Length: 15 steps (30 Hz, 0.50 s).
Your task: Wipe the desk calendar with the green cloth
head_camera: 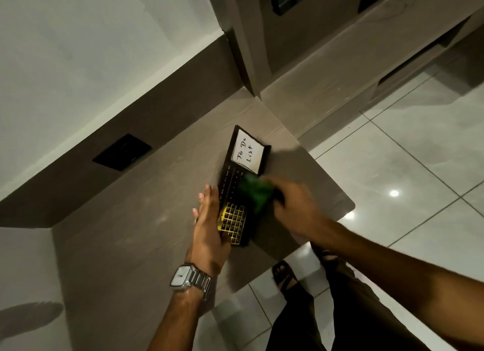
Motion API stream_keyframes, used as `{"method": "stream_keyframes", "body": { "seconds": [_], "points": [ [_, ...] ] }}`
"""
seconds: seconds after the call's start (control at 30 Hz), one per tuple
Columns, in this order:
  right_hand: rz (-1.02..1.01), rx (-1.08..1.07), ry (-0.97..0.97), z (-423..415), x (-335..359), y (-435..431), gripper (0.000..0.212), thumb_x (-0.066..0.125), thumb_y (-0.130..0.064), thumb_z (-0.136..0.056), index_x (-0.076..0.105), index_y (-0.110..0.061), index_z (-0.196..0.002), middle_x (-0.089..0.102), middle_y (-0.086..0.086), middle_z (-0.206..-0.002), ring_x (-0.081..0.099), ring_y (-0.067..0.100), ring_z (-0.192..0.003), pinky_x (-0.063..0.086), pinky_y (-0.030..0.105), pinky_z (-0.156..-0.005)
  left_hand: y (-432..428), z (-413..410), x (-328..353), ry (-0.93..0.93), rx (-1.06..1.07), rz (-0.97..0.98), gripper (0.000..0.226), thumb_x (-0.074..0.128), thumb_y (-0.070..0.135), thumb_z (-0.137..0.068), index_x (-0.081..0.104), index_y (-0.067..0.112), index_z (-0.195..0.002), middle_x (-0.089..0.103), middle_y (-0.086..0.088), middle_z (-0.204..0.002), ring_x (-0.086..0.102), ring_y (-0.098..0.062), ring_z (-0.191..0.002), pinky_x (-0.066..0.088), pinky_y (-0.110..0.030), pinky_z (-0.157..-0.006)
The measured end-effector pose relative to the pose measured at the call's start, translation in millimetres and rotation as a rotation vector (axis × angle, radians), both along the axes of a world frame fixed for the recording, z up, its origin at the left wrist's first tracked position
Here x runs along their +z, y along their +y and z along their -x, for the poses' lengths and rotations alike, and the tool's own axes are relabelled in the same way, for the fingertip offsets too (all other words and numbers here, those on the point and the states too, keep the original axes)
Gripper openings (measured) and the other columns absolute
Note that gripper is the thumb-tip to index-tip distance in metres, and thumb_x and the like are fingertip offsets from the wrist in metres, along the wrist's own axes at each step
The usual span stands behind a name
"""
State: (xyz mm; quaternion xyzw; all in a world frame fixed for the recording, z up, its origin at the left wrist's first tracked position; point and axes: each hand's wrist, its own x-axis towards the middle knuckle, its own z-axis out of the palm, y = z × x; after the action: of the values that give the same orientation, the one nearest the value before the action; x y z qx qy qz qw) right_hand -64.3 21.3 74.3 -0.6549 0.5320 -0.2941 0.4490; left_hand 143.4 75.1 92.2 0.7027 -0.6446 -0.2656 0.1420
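A long black desk calendar (237,219) lies flat on the brown desk (136,219), with a white "To Do List" panel at its far end and a yellow-lit date grid at its near end. My left hand (209,227), with a silver watch on the wrist, rests with flat fingers against the calendar's left edge. My right hand (293,206) is blurred and presses a bunched green cloth (255,192) onto the middle of the calendar. The cloth hides part of the calendar's face.
A black wall socket (121,152) sits on the brown back panel to the left. The desk's rounded right corner (351,206) lies just past my right hand, with glossy floor tiles (406,167) beyond. My sandalled foot (284,274) stands below the desk edge.
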Motion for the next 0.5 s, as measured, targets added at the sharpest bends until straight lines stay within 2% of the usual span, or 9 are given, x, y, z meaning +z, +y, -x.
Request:
{"method": "stream_keyframes", "body": {
  "seconds": [0.07,0.1,0.13,0.17,0.2,0.23,0.3,0.4,0.5],
  "points": [
    [0.007,-0.224,-0.084,-5,8,-8,0.058,0.058,0.005,-0.086,0.049,-0.024,-0.136,0.063,-0.001,-0.123,0.057,-0.011,-0.09,0.05,0.005,-0.074,-1,0,1,0.0,0.0,0.014,0.118,0.062,-0.02,-0.066,-0.006,0.033,-0.147,0.002,0.0,-0.162,-0.006,-0.016,-0.148,-0.01,-0.035,-0.117],
    [0.014,-0.239,-0.113,-15,10,-4,0.062,0.058,0.005,-0.086,0.046,-0.025,-0.139,0.059,0.002,-0.131,0.055,-0.004,-0.101,0.051,0.009,-0.083,-2,0,1,-0.005,-0.006,0.023,0.118,0.063,-0.019,-0.066,-0.006,0.033,-0.147,0.002,0.0,-0.162,-0.004,-0.018,-0.148,-0.008,-0.038,-0.118],
    [0.033,-0.187,-0.118,-29,11,3,0.066,0.059,0.006,-0.084,0.044,-0.026,-0.14,0.054,0.002,-0.139,0.051,0.003,-0.114,0.051,0.022,-0.094,-1,0,2,-0.01,-0.012,0.029,0.118,0.063,-0.019,-0.067,-0.006,0.034,-0.147,0.003,0.0,-0.162,-0.003,-0.019,-0.148,-0.007,-0.039,-0.118],
    [0.068,-0.088,-0.084,-44,12,14,0.07,0.061,0.006,-0.082,0.043,-0.026,-0.141,0.049,0.004,-0.144,0.044,0.009,-0.126,0.045,0.036,-0.104,-1,-1,2,-0.012,-0.019,0.031,0.118,0.064,-0.019,-0.067,-0.005,0.034,-0.147,0.002,0.0,-0.162,-0.003,-0.02,-0.149,-0.006,-0.041,-0.119],
    [0.131,0.01,-0.031,-57,9,23,0.072,0.063,0.006,-0.081,0.043,-0.023,-0.143,0.044,0.005,-0.149,0.034,0.016,-0.136,0.034,0.043,-0.111,-1,-1,2,-0.005,-0.026,0.031,0.118,0.065,-0.018,-0.068,-0.004,0.035,-0.147,0.002,0.001,-0.162,-0.002,-0.02,-0.149,-0.004,-0.042,-0.119],
    [0.198,0.072,0.04,-64,5,26,0.072,0.064,0.004,-0.081,0.041,-0.021,-0.145,0.04,0.005,-0.153,0.024,0.021,-0.143,0.025,0.044,-0.113,-2,-2,3,0.006,-0.033,0.031,0.117,0.067,-0.016,-0.069,-0.003,0.034,-0.148,0.002,0.001,-0.162,-0.002,-0.02,-0.149,-0.003,-0.043,-0.12],
    [0.222,0.026,0.162,-62,-3,16,0.073,0.063,0.001,-0.083,0.036,-0.019,-0.148,0.032,0.003,-0.157,0.014,0.025,-0.147,0.018,0.044,-0.117,-4,-1,5,0.021,-0.059,0.031,0.114,0.072,-0.009,-0.07,0.001,0.029,-0.15,0.001,0.001,-0.162,-0.002,-0.02,-0.149,-0.003,-0.043,-0.12],
    [0.073,-0.049,0.245,-61,-6,19,0.075,0.06,-0.001,-0.084,0.03,-0.02,-0.15,0.025,0.001,-0.16,0.008,0.026,-0.148,0.025,0.057,-0.115,-5,1,5,0.006,-0.062,0.029,0.114,0.075,-0.009,-0.069,0.002,0.024,-0.15,0.002,-0.002,-0.161,-0.002,-0.022,-0.149,-0.002,-0.043,-0.12],
    [0.212,0.141,0.204,-70,-2,43,0.078,0.067,0.004,-0.076,0.04,-0.017,-0.146,0.029,0.003,-0.158,0.013,0.031,-0.147,0.033,0.064,-0.106,-3,0,4,0.017,-0.051,0.032,0.114,0.072,-0.013,-0.068,0.002,0.025,-0.15,0.003,-0.002,-0.162,-0.001,-0.023,-0.149,-0.001,-0.045,-0.12]
  ]
}}
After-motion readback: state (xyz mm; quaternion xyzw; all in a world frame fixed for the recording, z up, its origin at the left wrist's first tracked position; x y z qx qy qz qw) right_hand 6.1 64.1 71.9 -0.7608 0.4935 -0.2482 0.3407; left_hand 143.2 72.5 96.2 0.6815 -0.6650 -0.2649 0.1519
